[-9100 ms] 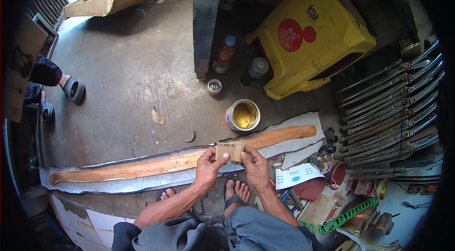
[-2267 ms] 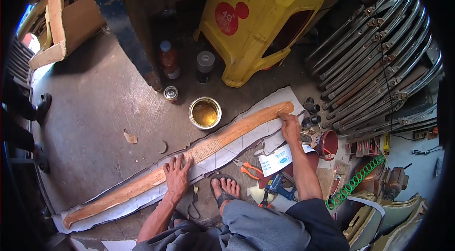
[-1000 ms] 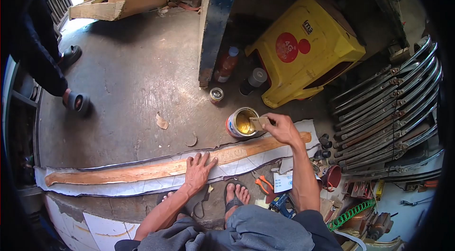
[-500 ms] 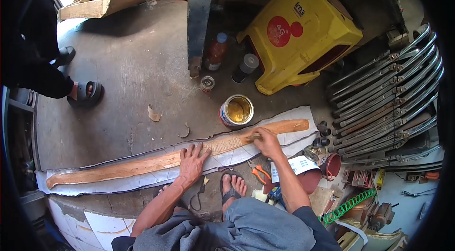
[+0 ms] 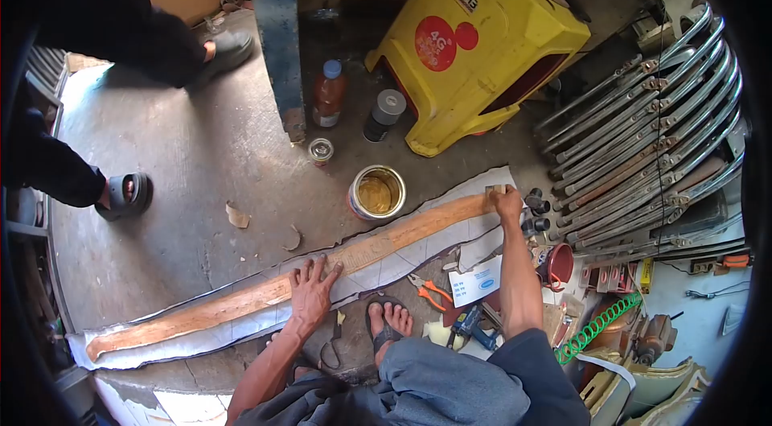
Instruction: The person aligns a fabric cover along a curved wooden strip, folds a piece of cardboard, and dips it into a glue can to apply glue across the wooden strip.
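A long, curved, orange-brown strip (image 5: pixel 402 234) lies on a grey-white sheet (image 5: pixel 370 275) on the floor. Fingers spread, my left hand (image 5: pixel 310 291) presses flat on the strip near its middle. At the strip's right end, my right hand (image 5: pixel 507 205) pinches a small piece of cardboard (image 5: pixel 494 197) against the surface. Behind the strip stands an open can (image 5: pixel 376 193) holding a yellowish liquid.
A yellow stool (image 5: pixel 482 44), a bottle (image 5: pixel 329 94), a dark can (image 5: pixel 384 115) and a small can (image 5: pixel 320 152) stand beyond. Metal bars (image 5: pixel 643 144) lie right. Pliers (image 5: pixel 430 292) and a drill (image 5: pixel 474 327) lie near my foot. Another person's legs (image 5: pixel 137 32) are at left.
My right hand has moved with the cardboard from the can to the strip's middle, then along to its right end. My left hand stays on the strip. The other person has stepped closer.
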`<state>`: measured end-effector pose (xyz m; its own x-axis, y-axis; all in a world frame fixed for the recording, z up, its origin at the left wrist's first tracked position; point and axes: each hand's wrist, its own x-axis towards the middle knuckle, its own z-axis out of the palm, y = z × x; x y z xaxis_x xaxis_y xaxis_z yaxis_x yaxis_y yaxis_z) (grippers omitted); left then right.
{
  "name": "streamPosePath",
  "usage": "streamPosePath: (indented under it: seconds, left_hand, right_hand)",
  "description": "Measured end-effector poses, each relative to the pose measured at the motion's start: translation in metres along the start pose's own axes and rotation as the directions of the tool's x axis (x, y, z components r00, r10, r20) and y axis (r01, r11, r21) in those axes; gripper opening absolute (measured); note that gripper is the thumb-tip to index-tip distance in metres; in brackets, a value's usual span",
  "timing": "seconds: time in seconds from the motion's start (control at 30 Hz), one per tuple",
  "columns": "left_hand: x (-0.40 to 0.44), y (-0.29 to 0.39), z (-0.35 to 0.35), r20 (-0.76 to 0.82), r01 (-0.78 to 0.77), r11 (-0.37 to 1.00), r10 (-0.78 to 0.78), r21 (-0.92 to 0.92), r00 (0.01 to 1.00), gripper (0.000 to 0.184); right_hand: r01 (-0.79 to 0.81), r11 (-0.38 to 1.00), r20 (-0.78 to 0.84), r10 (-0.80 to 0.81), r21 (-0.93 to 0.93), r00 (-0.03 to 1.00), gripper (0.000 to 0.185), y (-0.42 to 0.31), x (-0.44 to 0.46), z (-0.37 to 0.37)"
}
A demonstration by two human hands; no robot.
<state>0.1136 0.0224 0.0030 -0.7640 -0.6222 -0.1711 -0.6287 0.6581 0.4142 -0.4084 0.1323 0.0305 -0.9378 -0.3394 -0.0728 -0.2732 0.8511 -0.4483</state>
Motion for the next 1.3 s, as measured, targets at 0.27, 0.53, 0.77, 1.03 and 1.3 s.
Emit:
streamPosePath:
  seconds: [0.27, 0.53, 0.77, 1.03, 1.3]
  left_hand:
    - [0.000, -0.002, 0.004, 0.007, 0.016, 1.000, -0.016, 0.005, 1.000, 0.069]
    - [-0.001, 0.003, -0.002, 0.011, 0.014, 1.000, -0.014, -0.004, 1.000, 0.069]
    - [0.000, 0.003, 0.001, -0.027, 0.021, 1.000, -0.021, -0.016, 0.999, 0.070]
    - [-0.001, 0.006, 0.004, -0.055, 0.011, 1.000, -0.012, -0.019, 0.998, 0.069]
    - [-0.001, 0.000, 0.006, -0.069, 0.003, 1.000, -0.004, -0.016, 0.998, 0.067]
  right_hand:
    - [-0.115, 0.993, 0.051, 0.116, -0.015, 0.992, 0.045, 0.048, 0.057, -0.016]
    - [0.144, 0.971, 0.182, -0.109, -0.189, 0.977, 0.040, 0.015, 0.034, -0.012]
    - [0.406, 0.904, 0.307, -0.353, -0.131, 0.884, 0.032, -0.017, -0.022, 0.024]
    - [0.617, 0.784, 0.312, -0.572, -0.064, 0.759, 0.020, -0.079, -0.173, 0.070]
    - [0.864, 0.503, 0.332, -0.818, 0.018, 0.469, 0.018, -0.071, -0.200, 0.098]
